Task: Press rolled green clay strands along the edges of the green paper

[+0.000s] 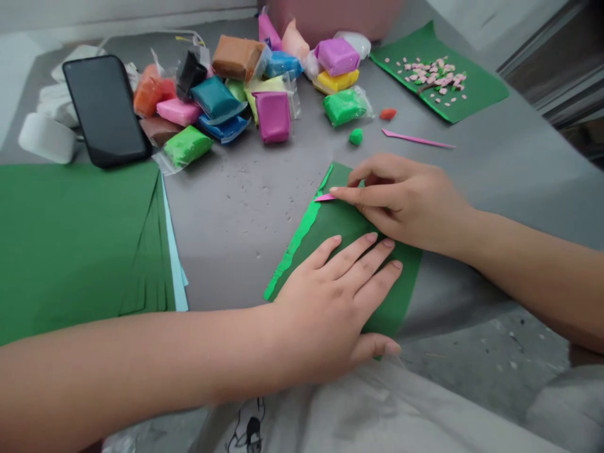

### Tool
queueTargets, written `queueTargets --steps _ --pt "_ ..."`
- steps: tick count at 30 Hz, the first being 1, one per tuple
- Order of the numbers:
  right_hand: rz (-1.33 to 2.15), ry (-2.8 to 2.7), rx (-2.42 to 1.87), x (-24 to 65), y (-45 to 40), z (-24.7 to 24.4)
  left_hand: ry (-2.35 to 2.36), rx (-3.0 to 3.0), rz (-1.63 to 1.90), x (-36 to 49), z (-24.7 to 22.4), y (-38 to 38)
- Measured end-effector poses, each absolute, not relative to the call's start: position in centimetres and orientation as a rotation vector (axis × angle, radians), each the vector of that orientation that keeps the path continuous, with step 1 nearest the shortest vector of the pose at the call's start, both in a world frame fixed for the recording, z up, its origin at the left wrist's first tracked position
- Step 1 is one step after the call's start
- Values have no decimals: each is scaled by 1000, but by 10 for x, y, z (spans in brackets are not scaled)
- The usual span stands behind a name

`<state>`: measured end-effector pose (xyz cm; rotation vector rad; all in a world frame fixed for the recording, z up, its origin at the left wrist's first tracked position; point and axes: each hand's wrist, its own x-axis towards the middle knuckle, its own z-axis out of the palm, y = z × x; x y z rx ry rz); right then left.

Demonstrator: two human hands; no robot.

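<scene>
A dark green sheet [349,226] lies at a slant on the grey table, with a strip of bright green clay [302,233] along its left edge. My left hand [335,302] lies flat on the sheet with its fingers spread. My right hand [406,201] pinches a small pink tool [325,197], whose pointed tip touches the upper part of the clay strip. The rest of the tool is hidden by the fingers. Beyond my right hand lie a second pink tool [419,139], a green clay ball [355,136] and an orange clay piece [388,114].
Packs of coloured clay [274,117] are heaped at the back, beside a black phone [106,110] and a white case [47,138]. Green sheets [70,245] are stacked at left. A decorated green sheet [486,91] lies at back right.
</scene>
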<state>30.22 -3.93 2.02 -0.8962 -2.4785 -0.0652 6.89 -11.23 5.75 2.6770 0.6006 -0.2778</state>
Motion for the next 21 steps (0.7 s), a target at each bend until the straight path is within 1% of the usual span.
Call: queueTargets --steps 4,7,12,15,21 --pt "-94 -2438 -882 306 -35 28 596 2692 -250 68 57 -113" --pt "-85 -2401 -979 310 -29 36 595 2708 -229 66 56 -113" --pt "149 -2521 -1059 310 -20 40 593 2724 -184 65 49 -116" --pt "236 -2546 -1003 306 -18 40 622 2731 -90 65 44 -117" --pt "187 -2557 -814 306 -18 35 570 2763 -72 61 51 -107"
